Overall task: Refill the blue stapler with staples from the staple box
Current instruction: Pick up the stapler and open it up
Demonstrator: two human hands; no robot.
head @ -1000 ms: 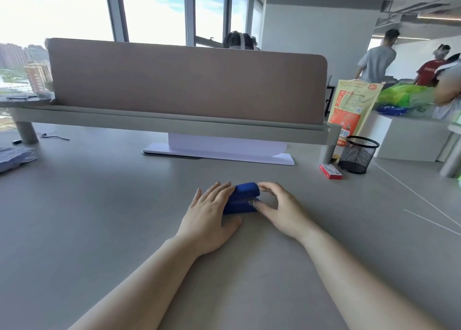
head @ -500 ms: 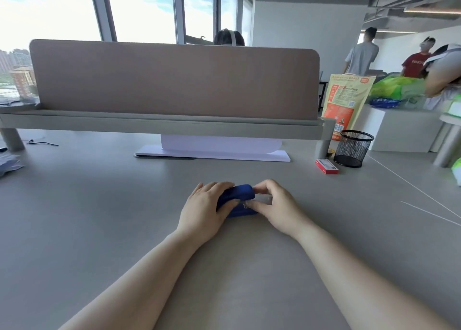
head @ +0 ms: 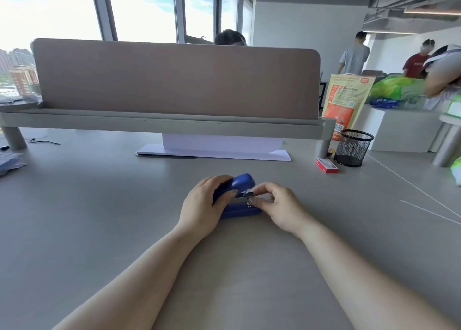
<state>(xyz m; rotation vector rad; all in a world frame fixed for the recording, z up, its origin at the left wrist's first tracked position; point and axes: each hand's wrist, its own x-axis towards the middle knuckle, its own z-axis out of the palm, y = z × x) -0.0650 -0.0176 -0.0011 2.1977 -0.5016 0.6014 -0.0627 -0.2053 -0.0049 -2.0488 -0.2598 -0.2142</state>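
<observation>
The left hand (head: pixel 203 206) grasps the rear of the glossy blue plastic stapler (head: pixel 241 197), its grip wrapped over the raised top. The right hand (head: pixel 279 207) pinches the metal staple rail (head: pixel 245 194) at the front. The stapler rests on the smooth grey counter (head: pixel 99 205). At two o'clock, well apart, lies the small red cardboard staple box (head: pixel 327 165), just beside a black wire-mesh cup (head: pixel 353 147). At twelve o'clock stands a brown felt divider (head: pixel 174 80).
</observation>
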